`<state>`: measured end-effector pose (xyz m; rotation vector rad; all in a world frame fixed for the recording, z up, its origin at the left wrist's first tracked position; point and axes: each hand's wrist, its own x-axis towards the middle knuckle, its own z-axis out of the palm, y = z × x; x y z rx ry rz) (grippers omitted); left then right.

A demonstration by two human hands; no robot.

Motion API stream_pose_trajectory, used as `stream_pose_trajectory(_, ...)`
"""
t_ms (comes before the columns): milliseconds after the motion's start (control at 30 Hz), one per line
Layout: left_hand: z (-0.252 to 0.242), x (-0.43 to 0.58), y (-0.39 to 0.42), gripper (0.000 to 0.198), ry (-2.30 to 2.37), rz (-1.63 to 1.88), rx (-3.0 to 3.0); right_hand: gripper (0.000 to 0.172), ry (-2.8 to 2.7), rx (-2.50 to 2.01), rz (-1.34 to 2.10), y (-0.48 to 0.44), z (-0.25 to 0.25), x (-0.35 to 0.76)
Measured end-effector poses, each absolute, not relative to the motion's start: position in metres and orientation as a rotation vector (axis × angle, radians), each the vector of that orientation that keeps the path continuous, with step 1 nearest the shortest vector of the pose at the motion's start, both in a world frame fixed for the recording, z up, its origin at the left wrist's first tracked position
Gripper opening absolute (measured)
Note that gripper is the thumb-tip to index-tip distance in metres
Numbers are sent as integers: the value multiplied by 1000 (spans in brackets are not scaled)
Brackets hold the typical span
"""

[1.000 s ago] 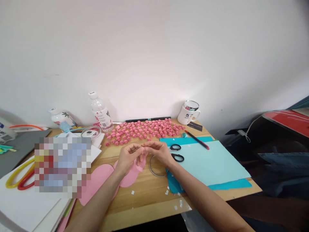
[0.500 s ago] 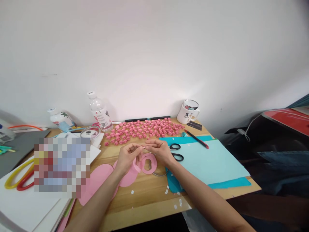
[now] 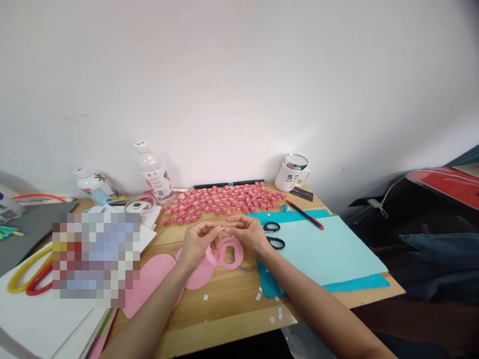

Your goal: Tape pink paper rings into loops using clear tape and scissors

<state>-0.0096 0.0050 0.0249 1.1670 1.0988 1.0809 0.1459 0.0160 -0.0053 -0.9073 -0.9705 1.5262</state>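
My left hand [image 3: 200, 243] and my right hand [image 3: 249, 234] meet fingertip to fingertip above the table. Both pinch the end of a pink paper strip, of which only a sliver shows between the fingers. Just under them is a curled pink paper ring [image 3: 239, 255]; whether it joins the pinched end is hidden. Pink paper circles [image 3: 153, 271] lie beneath and beside my left forearm. Behind my hands, many small rolled pink paper roses [image 3: 224, 199] cover the back of the table.
Black-handled scissors [image 3: 276, 243] rest on blue paper sheets [image 3: 329, 249] at right, with a red-tipped pen [image 3: 307, 215] above. A white mug [image 3: 287, 178] and a plastic bottle [image 3: 157, 174] stand near the wall. White scraps [image 3: 258, 296] lie in front; yellow-and-red-handled scissors [image 3: 28, 279] are left.
Almost nothing differs. Both hands keep their pinch in the same place, with only a slight shift of the fingers.
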Motion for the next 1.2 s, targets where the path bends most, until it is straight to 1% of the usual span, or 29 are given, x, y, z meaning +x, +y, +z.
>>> stream_pose_trajectory(167,26,-9,5,17,1098,1094,1165,28,-963,-916,1521,15,-2,146)
stream_pose_trajectory(733,24,-7,5,18,1193,1095,1180,36,-1026,-955,1493,17,-11,146)
stream_pose_trajectory(933,20,-9,5,19,1175,1080,1199,34,-1030,-953,1495,16,-10,146)
stream_pose_trajectory(1200,18,-9,6,19,1178,1066,1216,37,-1020,-980,1484,16,-8,145)
